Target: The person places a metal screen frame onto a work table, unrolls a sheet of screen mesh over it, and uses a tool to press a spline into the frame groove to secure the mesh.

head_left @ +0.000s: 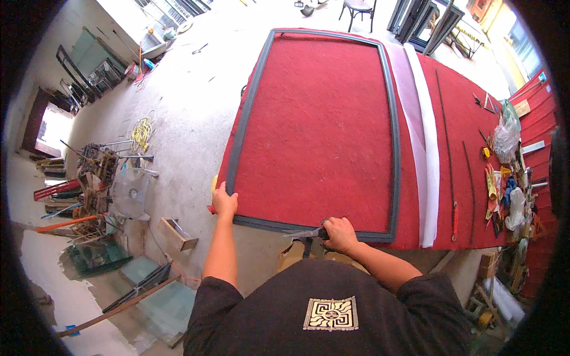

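A large dark grey rectangular frame (387,89) lies flat on a table covered in red cloth (320,136). At its near left corner, my left hand (225,202) is closed on the frame, thumb on the inner side; its other fingers are partly hidden. My right hand (340,235) grips the dark handles of a pair of scissors (300,233). The blades point left over the near side of the frame. A small red thing (211,209) shows beside my left hand, too small to make out.
Right of the frame lies a long strip of white sheet material (423,148). Beyond it are thin dark rods (445,136), a red-handled tool (455,222), gloves (491,190) and a plastic bag (507,133). On the floor at left stand a fan (133,193) and glass panes (166,311).
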### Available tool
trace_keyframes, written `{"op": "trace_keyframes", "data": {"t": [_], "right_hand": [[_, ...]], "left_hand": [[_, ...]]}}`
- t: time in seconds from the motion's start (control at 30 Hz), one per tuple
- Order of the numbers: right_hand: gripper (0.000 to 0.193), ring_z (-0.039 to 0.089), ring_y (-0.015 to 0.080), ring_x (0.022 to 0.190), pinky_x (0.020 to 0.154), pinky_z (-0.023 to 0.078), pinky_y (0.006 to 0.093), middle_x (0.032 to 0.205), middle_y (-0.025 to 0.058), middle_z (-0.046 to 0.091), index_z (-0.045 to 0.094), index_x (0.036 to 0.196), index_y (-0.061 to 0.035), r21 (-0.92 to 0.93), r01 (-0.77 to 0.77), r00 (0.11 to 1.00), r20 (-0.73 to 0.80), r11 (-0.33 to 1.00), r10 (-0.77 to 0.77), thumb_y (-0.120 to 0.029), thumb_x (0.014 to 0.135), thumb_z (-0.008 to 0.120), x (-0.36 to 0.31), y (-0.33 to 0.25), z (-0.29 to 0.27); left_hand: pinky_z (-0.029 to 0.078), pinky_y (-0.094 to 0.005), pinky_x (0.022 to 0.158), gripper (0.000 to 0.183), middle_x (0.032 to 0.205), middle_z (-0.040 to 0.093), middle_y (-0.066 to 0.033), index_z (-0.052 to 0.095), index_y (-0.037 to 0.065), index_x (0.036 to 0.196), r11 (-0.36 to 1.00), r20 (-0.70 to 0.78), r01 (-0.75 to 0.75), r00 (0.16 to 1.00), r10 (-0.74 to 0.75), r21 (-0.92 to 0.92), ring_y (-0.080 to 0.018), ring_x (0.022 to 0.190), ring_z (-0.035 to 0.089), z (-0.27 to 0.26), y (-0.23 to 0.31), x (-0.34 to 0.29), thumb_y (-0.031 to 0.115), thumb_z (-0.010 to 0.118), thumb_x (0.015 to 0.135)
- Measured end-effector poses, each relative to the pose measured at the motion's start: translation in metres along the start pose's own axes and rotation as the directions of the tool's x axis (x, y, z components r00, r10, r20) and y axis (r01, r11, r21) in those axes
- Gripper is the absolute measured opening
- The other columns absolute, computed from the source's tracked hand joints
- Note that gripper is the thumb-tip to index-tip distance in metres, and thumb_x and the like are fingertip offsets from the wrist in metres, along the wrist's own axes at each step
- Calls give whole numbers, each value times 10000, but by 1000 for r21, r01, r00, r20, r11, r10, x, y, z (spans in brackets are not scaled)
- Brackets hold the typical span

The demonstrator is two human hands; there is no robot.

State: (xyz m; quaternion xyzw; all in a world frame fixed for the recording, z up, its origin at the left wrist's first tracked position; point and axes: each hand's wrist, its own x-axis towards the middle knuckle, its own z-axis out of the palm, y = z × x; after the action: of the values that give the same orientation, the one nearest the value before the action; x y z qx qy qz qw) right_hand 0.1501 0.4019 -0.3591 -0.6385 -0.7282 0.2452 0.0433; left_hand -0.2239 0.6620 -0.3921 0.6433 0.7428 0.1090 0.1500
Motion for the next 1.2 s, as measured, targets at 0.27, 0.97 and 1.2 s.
{"op": "trace_keyframes", "data": {"t": [0.27,0.97,1.2], "right_hand": [[431,670,334,1047,870,495,459,1029,112,675,670,1049,-80,43,-49,994,-99,998,53,-274,729,883,25,-7,8],[499,680,366,1011,883,528,476,1067,144,679,689,1074,-83,-83,-123,990,55,989,128,-282,686,930,39,14,38],[423,687,374,1015,891,524,491,1076,147,711,724,1091,-65,213,-172,981,-50,962,186,-275,774,912,42,-6,6]], "left_hand": [[502,-473,1045,716,1222,658,-234,644,67,1445,983,-73,-81,995,70,-162,-413,1189,624,20,-1,34,108,887,773],[512,-526,975,750,1149,660,-271,573,39,1510,964,75,-265,962,263,25,-457,1115,637,39,-14,45,300,856,866],[540,-454,1002,462,1211,743,-208,659,83,1451,959,74,-43,995,66,-279,-379,1127,705,29,-47,71,211,675,1008]]}}
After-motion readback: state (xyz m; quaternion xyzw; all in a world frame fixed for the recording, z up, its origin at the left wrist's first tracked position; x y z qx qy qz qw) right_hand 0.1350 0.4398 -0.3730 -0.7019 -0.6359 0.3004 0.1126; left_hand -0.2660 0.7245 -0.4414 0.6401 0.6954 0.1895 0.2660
